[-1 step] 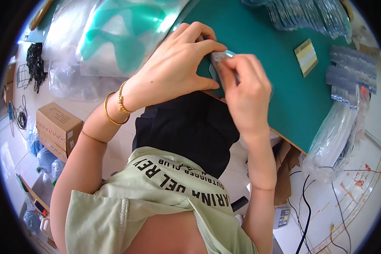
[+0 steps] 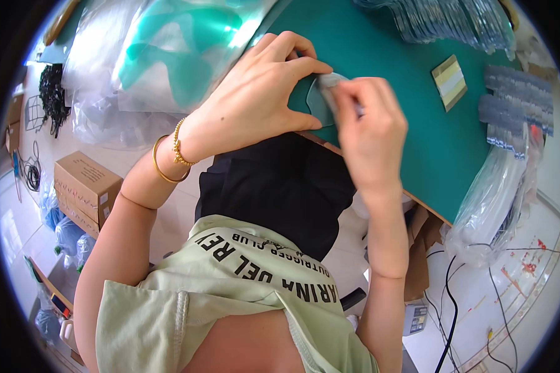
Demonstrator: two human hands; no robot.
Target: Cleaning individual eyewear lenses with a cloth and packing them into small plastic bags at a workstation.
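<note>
On green table: clear piece between left hand, spread at edge, and right hand, curled, hold blurred.

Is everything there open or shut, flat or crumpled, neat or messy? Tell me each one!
Left hand: fingers spread, thumb apart from them.
Right hand: fingers curled, blurred; what they hold is unclear.
Clear curved piece: on the green table, partly hidden.
Cardboard box: shut.
Clear bag at the table's right edge: crumpled.
Thick black cable: loose, curving.
Clear pieces: overlapping in a row.
Small yellowish card: flat.
</note>
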